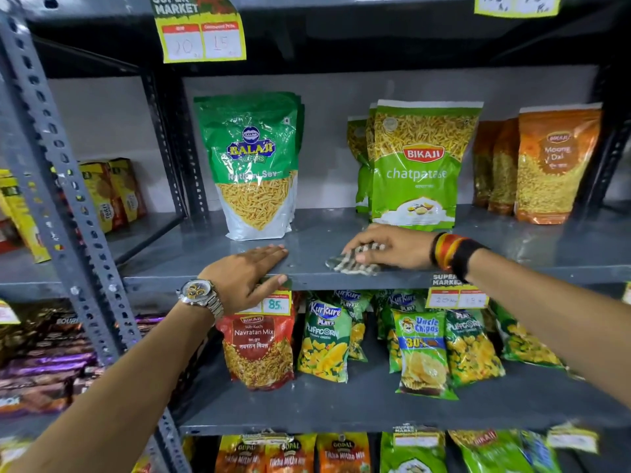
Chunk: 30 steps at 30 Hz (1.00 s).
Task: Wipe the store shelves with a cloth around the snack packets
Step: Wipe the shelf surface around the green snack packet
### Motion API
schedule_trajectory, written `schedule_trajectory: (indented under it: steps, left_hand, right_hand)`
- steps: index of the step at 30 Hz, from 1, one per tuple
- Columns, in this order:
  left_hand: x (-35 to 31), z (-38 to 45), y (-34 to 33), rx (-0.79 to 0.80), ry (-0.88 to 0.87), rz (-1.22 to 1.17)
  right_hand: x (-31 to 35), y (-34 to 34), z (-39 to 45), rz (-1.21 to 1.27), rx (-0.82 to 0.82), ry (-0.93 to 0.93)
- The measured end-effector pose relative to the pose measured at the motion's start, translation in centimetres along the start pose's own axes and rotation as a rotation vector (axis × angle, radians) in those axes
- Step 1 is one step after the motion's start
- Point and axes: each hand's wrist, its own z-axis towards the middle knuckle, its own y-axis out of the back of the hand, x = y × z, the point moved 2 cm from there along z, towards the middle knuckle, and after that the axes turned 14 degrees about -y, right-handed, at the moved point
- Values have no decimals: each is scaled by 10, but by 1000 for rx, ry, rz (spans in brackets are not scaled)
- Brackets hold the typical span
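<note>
Our right hand (392,245) presses its fingers closed around the checked cloth (353,262) on the grey shelf (317,244) before the Bikaji packet (418,165), while our left hand (244,273) rests flat, fingers open, on the shelf edge.

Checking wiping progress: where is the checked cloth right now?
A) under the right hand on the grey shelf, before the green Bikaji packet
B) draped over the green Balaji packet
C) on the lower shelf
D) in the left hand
A: the right hand presses the checked cloth onto the grey metal shelf, before the green Bikaji packet.
</note>
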Motion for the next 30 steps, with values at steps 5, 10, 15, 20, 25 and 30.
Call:
schedule_trajectory:
  steps: [5, 10, 15, 20, 25, 30]
  left_hand:
    - [3, -2, -2, -11, 6, 2]
    - [2, -1, -3, 2, -6, -5]
    - [0, -2, -2, 13, -15, 0]
    - [-37, 42, -5, -35, -95, 10]
    - [-86, 107, -14, -26, -113, -30]
    - [-97, 121, -20, -15, -53, -29]
  right_hand:
    - [-28, 27, 8, 27, -140, -166]
    - [-31, -1, -4, -75, -202, -184]
    - [-19, 32, -76, -7, 10, -147]
    - [-54, 75, -61, 134, -342, -253]
    - [-67, 52, -12, 51, -304, -356]
    - [-91, 30, 23, -96, -370, -352]
